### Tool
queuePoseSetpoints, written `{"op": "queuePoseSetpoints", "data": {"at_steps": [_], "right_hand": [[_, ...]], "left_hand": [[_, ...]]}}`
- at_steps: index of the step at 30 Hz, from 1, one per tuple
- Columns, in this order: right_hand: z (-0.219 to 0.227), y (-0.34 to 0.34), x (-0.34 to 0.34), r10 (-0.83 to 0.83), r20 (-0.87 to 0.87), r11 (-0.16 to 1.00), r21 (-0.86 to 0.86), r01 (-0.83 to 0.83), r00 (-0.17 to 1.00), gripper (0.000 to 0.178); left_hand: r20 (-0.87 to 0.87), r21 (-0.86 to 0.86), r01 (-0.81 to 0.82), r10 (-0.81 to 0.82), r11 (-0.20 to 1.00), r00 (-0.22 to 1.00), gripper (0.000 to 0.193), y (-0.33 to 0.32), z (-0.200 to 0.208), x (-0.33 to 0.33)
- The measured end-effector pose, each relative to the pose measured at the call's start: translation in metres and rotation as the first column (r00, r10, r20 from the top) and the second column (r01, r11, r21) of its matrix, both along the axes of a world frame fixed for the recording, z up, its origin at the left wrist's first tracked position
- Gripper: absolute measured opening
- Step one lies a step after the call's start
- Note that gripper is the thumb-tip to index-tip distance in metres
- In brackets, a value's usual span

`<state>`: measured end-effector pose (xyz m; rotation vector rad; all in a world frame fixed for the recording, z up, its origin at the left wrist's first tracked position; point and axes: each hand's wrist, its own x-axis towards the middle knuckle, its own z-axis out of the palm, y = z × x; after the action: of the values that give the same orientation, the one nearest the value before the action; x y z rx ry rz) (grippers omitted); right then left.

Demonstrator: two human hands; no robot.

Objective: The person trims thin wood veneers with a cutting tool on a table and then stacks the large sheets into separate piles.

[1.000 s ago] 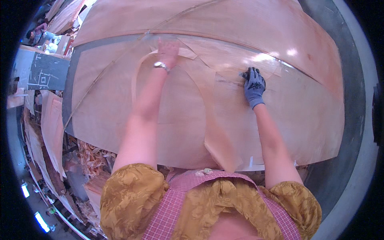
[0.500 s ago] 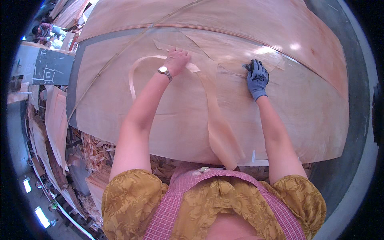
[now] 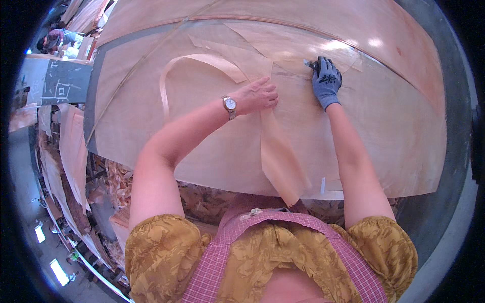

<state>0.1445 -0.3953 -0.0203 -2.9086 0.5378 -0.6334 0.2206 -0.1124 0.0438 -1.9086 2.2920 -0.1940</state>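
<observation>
A large sheet of thin wood veneer (image 3: pixel 217 146) lies before me. Bare and wearing a wristwatch, my left hand (image 3: pixel 256 96) has its fingers curled at the upper part of a loose veneer strip (image 3: pixel 280 156), which runs down toward my apron. Beside that hand, a narrow curled veneer strip (image 3: pixel 177 63) arcs to the left. In a grey-blue glove with dark fingers, my right hand (image 3: pixel 327 83) rests farther right on the sheet, closed round a small flat blade (image 3: pixel 308 63); only its tip shows. Cut lines and a torn-edged veneer piece (image 3: pixel 227 50) lie beyond both hands.
A thin wooden stick (image 3: pixel 146 55) crosses the sheet's far left. More veneer (image 3: pixel 364 22) lies beyond a long dark-edged seam. Veneer scraps (image 3: pixel 118 187) fill the space below the near edge. Another person (image 3: pixel 55 38) is at the far left, near a grey-green board (image 3: pixel 68 83).
My left hand has moved right and nearer to me, leaving the narrow curled strip for the loose strip. My right hand has shifted slightly farther away. The sheet's view has moved a little.
</observation>
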Motion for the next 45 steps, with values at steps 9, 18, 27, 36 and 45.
{"op": "queuePoseSetpoints", "data": {"at_steps": [9,18,27,36,45], "right_hand": [[0.002,0.001,0.002,-0.012,-0.027,0.999,0.031,0.013,1.0,0.042],[0.0,-0.001,0.007,-0.003,0.016,0.999,-0.034,0.004,1.0,0.037],[0.001,0.006,0.007,-0.012,0.004,0.999,-0.043,0.012,1.0,0.037],[0.0,0.005,0.003,-0.057,-0.046,0.996,-0.069,0.054,0.997,0.039],[0.009,0.015,0.01,-0.038,-0.037,0.996,-0.079,0.035,0.999,0.039]], "left_hand": [[-0.143,-0.087,-0.278,0.264,0.957,0.954,0.024,0.079,0.008,-0.024],[-0.371,0.108,0.07,-0.025,0.992,0.928,0.023,0.021,0.014,-0.051],[-0.5,-0.076,-0.71,0.589,0.7,0.635,0.063,0.107,0.004,0.101],[-0.097,0.347,-0.914,0.977,0.212,0.19,0.089,0.119,0.002,0.2],[-0.358,0.143,-0.965,0.92,0.221,0.158,0.026,0.174,0.017,0.177]]}}
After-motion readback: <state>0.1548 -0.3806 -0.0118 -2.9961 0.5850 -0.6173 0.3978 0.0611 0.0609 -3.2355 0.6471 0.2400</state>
